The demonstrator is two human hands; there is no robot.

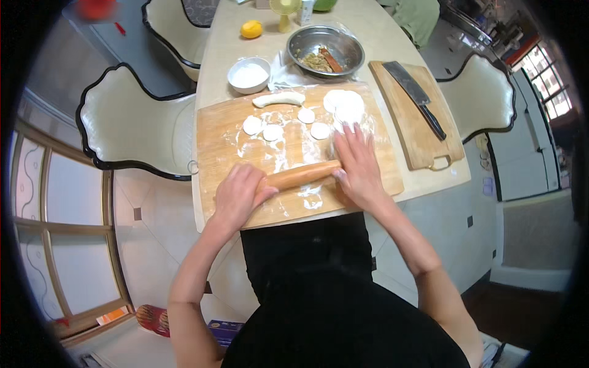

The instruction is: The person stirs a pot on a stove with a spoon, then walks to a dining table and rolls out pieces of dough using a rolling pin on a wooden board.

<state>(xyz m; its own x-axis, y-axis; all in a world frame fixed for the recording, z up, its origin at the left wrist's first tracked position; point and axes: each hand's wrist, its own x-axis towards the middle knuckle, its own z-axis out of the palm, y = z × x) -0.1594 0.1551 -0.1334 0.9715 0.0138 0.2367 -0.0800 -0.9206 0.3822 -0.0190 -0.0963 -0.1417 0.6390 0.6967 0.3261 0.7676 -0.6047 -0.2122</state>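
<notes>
My left hand (239, 193) grips the left end of a wooden rolling pin (301, 176), which lies slantwise over a floured wooden board (221, 152). At the pin's right end, the thumb of my right hand (356, 168) touches it, while the fingers stretch forward to the lower edge of a pile of rolled dough wrappers (348, 106). Several small flattened dough pieces, one a dough disc (320, 131), lie mid-board. Behind them is a curved dough roll (279, 99). A bit of white shows just behind the pin, mostly hidden.
Behind the board stand a white bowl of flour (249, 75) and a steel bowl (326, 50) with filling and a brown utensil. To the right, a cleaver (414, 94) rests on a cutting board (405, 133). A yellow lemon-like fruit (251, 29) lies farther back. Chairs flank the table.
</notes>
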